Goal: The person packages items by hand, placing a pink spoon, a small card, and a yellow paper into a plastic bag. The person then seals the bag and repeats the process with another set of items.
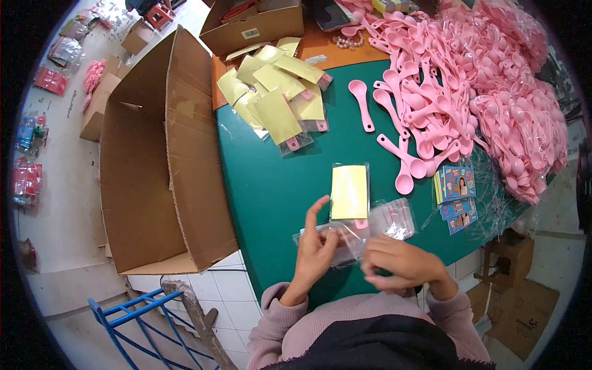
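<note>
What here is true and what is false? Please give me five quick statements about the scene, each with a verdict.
1. The person wears gloves. False: the left hand and the right hand are bare.
2. The packet just beyond the hands looks mostly yellow. True.
3. The big carton stands on the person's right. False: the big carton stands on the left.
4. The blue cards lie on the green tabletop. True.
5. The spoons are white. False: the spoons are pink.

head view, facing forward and down, close over table (277,179), dark edges unclear
</note>
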A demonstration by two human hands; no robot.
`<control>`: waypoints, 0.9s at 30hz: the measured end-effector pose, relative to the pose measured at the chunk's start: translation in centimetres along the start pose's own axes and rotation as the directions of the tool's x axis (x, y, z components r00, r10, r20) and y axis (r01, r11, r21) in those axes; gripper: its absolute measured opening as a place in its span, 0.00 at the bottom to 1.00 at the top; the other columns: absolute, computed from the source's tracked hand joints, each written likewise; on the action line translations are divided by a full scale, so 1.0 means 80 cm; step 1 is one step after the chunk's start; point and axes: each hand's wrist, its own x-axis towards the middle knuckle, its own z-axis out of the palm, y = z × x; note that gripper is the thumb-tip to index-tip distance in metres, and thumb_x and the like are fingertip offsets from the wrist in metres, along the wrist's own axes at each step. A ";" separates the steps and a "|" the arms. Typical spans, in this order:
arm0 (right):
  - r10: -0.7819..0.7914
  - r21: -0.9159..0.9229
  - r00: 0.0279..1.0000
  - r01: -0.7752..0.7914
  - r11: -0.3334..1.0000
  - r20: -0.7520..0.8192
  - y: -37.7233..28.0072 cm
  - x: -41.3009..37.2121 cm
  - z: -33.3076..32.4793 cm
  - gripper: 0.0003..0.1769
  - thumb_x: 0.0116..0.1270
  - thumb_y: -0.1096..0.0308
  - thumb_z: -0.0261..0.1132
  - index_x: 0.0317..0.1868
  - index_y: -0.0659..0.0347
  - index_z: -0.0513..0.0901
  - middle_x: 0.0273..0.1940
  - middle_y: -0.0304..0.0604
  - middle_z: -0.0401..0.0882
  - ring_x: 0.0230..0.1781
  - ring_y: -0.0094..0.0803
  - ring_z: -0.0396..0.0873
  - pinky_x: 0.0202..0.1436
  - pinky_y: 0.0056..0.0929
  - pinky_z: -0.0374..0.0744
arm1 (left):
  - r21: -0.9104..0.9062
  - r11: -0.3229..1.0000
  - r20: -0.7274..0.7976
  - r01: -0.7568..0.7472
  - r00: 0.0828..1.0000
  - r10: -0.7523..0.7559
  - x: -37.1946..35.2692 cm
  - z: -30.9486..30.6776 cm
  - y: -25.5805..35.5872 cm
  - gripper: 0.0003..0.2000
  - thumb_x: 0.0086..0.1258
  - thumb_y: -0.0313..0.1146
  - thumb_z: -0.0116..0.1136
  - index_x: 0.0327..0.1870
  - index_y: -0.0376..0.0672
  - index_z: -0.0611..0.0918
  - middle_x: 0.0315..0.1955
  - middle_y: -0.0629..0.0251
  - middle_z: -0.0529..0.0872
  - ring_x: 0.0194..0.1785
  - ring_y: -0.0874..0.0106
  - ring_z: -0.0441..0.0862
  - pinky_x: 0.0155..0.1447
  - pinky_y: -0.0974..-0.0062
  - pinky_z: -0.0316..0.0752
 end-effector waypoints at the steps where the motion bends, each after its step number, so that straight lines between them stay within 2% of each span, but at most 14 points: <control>1: 0.012 0.257 0.997 -0.032 0.966 0.079 -0.002 -0.011 -0.019 0.09 0.53 0.68 0.64 0.28 0.61 0.72 0.30 0.41 0.69 0.33 0.34 0.71 0.40 0.35 0.69 | -0.095 0.995 -0.078 -0.024 0.997 0.017 0.003 0.000 -0.003 0.25 0.64 0.19 0.41 0.64 0.42 0.59 0.29 0.67 0.80 0.28 0.84 0.75 0.31 0.86 0.68; 3: -0.008 0.287 0.999 0.018 0.958 -0.034 0.012 -0.056 -0.072 0.08 0.54 0.68 0.65 0.27 0.60 0.73 0.29 0.40 0.72 0.31 0.34 0.71 0.38 0.33 0.70 | -0.058 0.998 0.037 0.001 0.999 0.001 0.001 -0.007 0.012 0.23 0.65 0.19 0.40 0.63 0.41 0.61 0.31 0.64 0.81 0.30 0.83 0.77 0.32 0.86 0.68; 5: 0.348 -0.016 0.897 -0.366 0.930 -0.273 0.006 -0.107 -0.132 0.06 0.56 0.68 0.60 0.30 0.62 0.75 0.29 0.44 0.76 0.32 0.40 0.74 0.40 0.33 0.71 | 0.000 0.998 0.157 0.057 0.986 -0.056 0.000 -0.012 0.013 0.17 0.67 0.21 0.36 0.57 0.39 0.68 0.36 0.62 0.83 0.28 0.85 0.75 0.31 0.88 0.67; 7: 0.362 -0.337 0.520 -0.821 0.460 -0.774 0.026 -0.135 -0.143 0.08 0.57 0.72 0.56 0.36 0.66 0.75 0.34 0.50 0.77 0.37 0.47 0.74 0.43 0.36 0.71 | -0.013 0.998 0.179 0.062 0.982 -0.059 0.002 -0.017 0.006 0.16 0.67 0.22 0.36 0.55 0.38 0.70 0.37 0.63 0.83 0.26 0.86 0.72 0.30 0.88 0.65; 8: 0.360 -0.342 0.523 -0.820 0.459 -0.772 0.032 -0.140 -0.133 0.08 0.57 0.72 0.56 0.36 0.66 0.75 0.34 0.50 0.77 0.37 0.47 0.74 0.43 0.36 0.71 | -0.024 0.997 0.202 0.073 0.977 -0.066 0.002 -0.018 0.004 0.15 0.68 0.22 0.36 0.53 0.38 0.72 0.37 0.65 0.83 0.24 0.87 0.70 0.28 0.89 0.63; 10: 0.148 -0.535 0.551 -0.834 0.138 -0.821 0.039 -0.150 -0.111 0.16 0.53 0.77 0.56 0.44 0.66 0.73 0.41 0.56 0.75 0.43 0.51 0.73 0.48 0.38 0.71 | -0.027 0.997 0.193 0.077 0.979 -0.070 0.004 -0.014 0.010 0.15 0.68 0.23 0.37 0.52 0.38 0.73 0.37 0.66 0.83 0.24 0.88 0.67 0.28 0.89 0.61; 11: 0.265 -0.468 0.568 -0.808 0.357 -0.779 0.011 -0.096 -0.091 0.23 0.49 0.79 0.59 0.50 0.61 0.73 0.45 0.56 0.72 0.46 0.49 0.71 0.52 0.39 0.70 | -0.026 0.995 0.180 0.098 0.979 -0.091 0.000 -0.011 0.011 0.14 0.68 0.23 0.37 0.51 0.38 0.74 0.38 0.66 0.83 0.23 0.89 0.65 0.27 0.90 0.60; 13: 0.247 -0.444 0.814 -0.510 0.737 -0.525 0.000 -0.044 -0.041 0.27 0.48 0.80 0.63 0.51 0.58 0.72 0.44 0.52 0.71 0.46 0.46 0.72 0.51 0.38 0.72 | 0.015 0.998 0.195 0.057 0.979 -0.058 -0.002 -0.008 0.014 0.14 0.69 0.23 0.37 0.51 0.37 0.74 0.38 0.65 0.83 0.26 0.88 0.67 0.29 0.90 0.62; 15: 0.255 -0.158 0.861 -0.354 0.922 -0.439 0.007 -0.012 0.010 0.22 0.49 0.79 0.65 0.47 0.59 0.75 0.41 0.48 0.70 0.44 0.42 0.73 0.47 0.36 0.74 | 0.057 0.998 0.212 0.012 0.977 -0.024 -0.004 -0.008 0.013 0.13 0.69 0.24 0.37 0.50 0.37 0.74 0.38 0.64 0.83 0.28 0.87 0.70 0.32 0.90 0.64; 17: 0.215 -0.150 0.874 -0.307 0.940 -0.437 0.025 -0.009 0.028 0.19 0.49 0.78 0.66 0.44 0.60 0.76 0.41 0.47 0.69 0.44 0.41 0.73 0.46 0.35 0.74 | 0.031 0.997 0.278 0.077 0.957 -0.082 -0.010 -0.015 0.009 0.12 0.71 0.25 0.36 0.50 0.35 0.73 0.39 0.60 0.82 0.45 0.77 0.79 0.44 0.82 0.75; 21: 0.239 -0.016 0.878 -0.269 0.963 -0.414 0.025 -0.011 0.020 0.11 0.51 0.77 0.66 0.38 0.63 0.79 0.42 0.45 0.68 0.41 0.37 0.73 0.44 0.32 0.74 | 0.079 0.990 0.219 0.115 0.967 -0.129 -0.021 -0.023 0.025 0.12 0.69 0.25 0.44 0.52 0.36 0.69 0.37 0.63 0.79 0.51 0.74 0.77 0.52 0.75 0.75; 22: 0.257 0.045 0.885 -0.260 0.965 -0.388 0.025 -0.014 0.017 0.11 0.52 0.77 0.66 0.38 0.63 0.78 0.41 0.45 0.68 0.40 0.37 0.73 0.44 0.31 0.74 | 0.078 0.990 0.226 0.116 0.965 -0.131 -0.020 -0.021 0.022 0.12 0.69 0.25 0.44 0.52 0.36 0.69 0.37 0.63 0.79 0.51 0.74 0.77 0.52 0.75 0.75; 24: 0.285 0.073 0.881 -0.278 0.958 -0.378 0.024 -0.018 0.012 0.11 0.52 0.76 0.66 0.38 0.63 0.79 0.41 0.45 0.69 0.41 0.36 0.73 0.44 0.30 0.74 | 0.365 0.917 0.274 -0.161 0.960 0.060 -0.020 -0.015 0.015 0.12 0.65 0.24 0.53 0.49 0.36 0.72 0.37 0.62 0.81 0.48 0.74 0.79 0.49 0.75 0.76; 27: 0.348 0.135 0.870 -0.321 0.937 -0.350 0.026 -0.024 0.007 0.09 0.54 0.75 0.65 0.37 0.63 0.78 0.39 0.44 0.71 0.41 0.33 0.74 0.43 0.28 0.74 | 0.490 0.849 0.184 -0.197 0.976 0.120 -0.019 -0.007 0.017 0.09 0.59 0.25 0.60 0.39 0.34 0.77 0.33 0.63 0.81 0.39 0.76 0.81 0.41 0.77 0.79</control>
